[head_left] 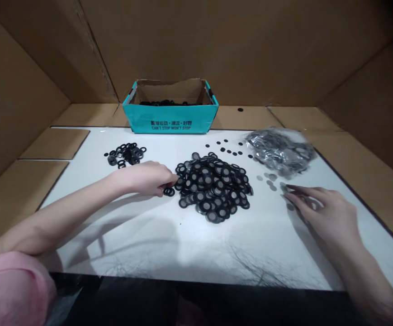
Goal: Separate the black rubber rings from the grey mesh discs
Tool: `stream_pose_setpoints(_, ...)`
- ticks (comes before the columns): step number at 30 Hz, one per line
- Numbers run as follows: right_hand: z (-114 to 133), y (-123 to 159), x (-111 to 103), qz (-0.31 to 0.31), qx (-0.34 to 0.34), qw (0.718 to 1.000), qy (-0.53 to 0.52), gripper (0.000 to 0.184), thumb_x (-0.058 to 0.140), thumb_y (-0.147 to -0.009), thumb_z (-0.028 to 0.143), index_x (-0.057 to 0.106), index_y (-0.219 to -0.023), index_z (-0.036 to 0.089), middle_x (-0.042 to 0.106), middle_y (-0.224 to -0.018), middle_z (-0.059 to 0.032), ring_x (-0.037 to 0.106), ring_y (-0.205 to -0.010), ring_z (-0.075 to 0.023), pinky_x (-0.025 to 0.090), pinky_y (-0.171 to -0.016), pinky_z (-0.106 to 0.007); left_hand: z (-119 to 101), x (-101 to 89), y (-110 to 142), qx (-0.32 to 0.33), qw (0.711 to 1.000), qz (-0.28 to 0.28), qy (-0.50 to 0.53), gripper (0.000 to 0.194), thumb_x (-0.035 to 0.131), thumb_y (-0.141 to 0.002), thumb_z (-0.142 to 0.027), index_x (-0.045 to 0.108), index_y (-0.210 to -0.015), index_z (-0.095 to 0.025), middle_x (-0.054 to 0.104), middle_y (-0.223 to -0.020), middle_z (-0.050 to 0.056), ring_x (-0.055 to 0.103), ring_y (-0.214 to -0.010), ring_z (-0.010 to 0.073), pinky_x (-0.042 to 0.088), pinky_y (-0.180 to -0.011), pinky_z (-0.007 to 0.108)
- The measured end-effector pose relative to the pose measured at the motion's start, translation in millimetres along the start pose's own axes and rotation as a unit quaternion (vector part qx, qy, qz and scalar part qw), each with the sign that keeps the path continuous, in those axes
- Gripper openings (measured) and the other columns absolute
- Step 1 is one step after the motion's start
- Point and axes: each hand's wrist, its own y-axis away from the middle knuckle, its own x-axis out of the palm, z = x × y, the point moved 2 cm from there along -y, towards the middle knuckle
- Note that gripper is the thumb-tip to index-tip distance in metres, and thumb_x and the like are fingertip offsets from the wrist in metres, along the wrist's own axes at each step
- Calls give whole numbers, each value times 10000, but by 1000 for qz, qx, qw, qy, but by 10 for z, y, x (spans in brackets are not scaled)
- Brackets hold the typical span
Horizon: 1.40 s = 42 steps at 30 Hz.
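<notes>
My left hand is closed at the left edge of a heap of black rings with grey discs in their middles. A few bare black rings show at its thumb and curled fingers, which partly hide them. On the right, my right hand pinches a small grey disc between thumb and fingertips, just above the white tabletop. Several loose grey discs lie left of these fingertips, and another disc lies below them.
Beyond my left hand lies a smaller pile of black rings. A teal box with black pieces inside stands at the back. A clear plastic bag of grey discs lies back right, beside scattered small black discs. Cardboard walls enclose the table.
</notes>
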Motion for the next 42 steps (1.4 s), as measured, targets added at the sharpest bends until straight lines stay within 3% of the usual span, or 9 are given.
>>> stream_pose_setpoints(8, 36, -31, -14, 4, 77, 995, -62, 194, 697, -719, 401, 735, -783, 222, 727, -777, -68, 657, -759, -252, 457, -684, -362, -35, 58, 2, 13, 999, -40, -30, 132, 464, -849, -216, 576, -785, -185, 664, -783, 69, 565, -627, 177, 292, -557, 311)
stream_pose_setpoints(13, 48, -83, -84, -1, 163, 979, -124, 315, 680, -721, 382, 740, -957, 182, 706, -746, -66, 585, -568, -174, 433, -533, -315, 43, -37, 43, 0, 998, -59, -23, 164, 431, -845, -189, 573, -762, -187, 653, -773, 62, 542, -621, 171, 294, -562, 307)
stream_pose_setpoints(18, 163, -175, -208, -54, 187, 966, -172, 184, 677, -702, 311, 721, -836, 193, 712, -801, -88, 556, -575, -162, 415, -524, -322, 135, -187, 134, -1, 993, -106, 46, 124, 482, -834, -199, 585, -766, -186, 634, -715, 16, 501, -576, 122, 307, -557, 266)
stream_pose_setpoints(21, 569, -193, -310, -62, 107, 957, -261, 75, 682, -718, 267, 684, -774, 216, 685, -771, -62, 595, -648, -171, 454, -588, -323, 80, -267, 174, 31, 976, -159, 143, 104, 503, -828, -174, 602, -797, -175, 632, -693, -2, 533, -597, 104, 357, -571, 234)
stream_pose_setpoints(26, 1604, -109, -415, -2, -140, 902, -408, 72, 659, -811, 212, 676, -744, 233, 658, -744, -3, 595, -714, -130, 481, -634, -263, -156, -245, 133, 95, 915, -199, 338, 94, 557, -861, -223, 595, -807, -156, 631, -671, -1, 573, -608, 92, 441, -562, 187)
stream_pose_setpoints(29, 1972, -54, -358, 31, -172, 882, -437, 51, 683, -811, 197, 691, -828, 244, 679, -769, 11, 605, -705, -118, 499, -636, -251, -260, -172, 107, 114, 886, -201, 403, 108, 570, -868, -233, 605, -836, -136, 639, -690, 10, 586, -621, 88, 453, -553, 170)
stream_pose_setpoints(36, 2056, -6, -203, 29, -139, 866, -479, 128, 731, -773, 183, 664, -873, 228, 675, -759, 23, 595, -628, -93, 493, -590, -233, -309, -127, 132, 135, 858, -187, 459, 136, 575, -880, -236, 612, -872, -105, 643, -686, 16, 596, -623, 87, 466, -565, 167)
stream_pose_setpoints(41, 2059, -11, -191, 14, -230, 890, -392, 29, 639, -848, 179, 640, -828, 199, 631, -718, -5, 568, -643, -113, 449, -573, -256, -331, -98, 92, 123, 837, -168, 505, 151, 570, -886, -239, 600, -925, -97, 665, -721, 45, 648, -660, 127, 516, -583, 206)
stream_pose_setpoints(42, 2065, -10, -187, 12, -251, 891, -378, 86, 611, -865, 166, 624, -785, 195, 613, -693, -5, 552, -634, -110, 438, -570, -254, -336, -90, 81, 116, 834, -168, 513, 155, 574, -884, -244, 600, -921, -95, 660, -721, 44, 648, -662, 128, 519, -588, 211)
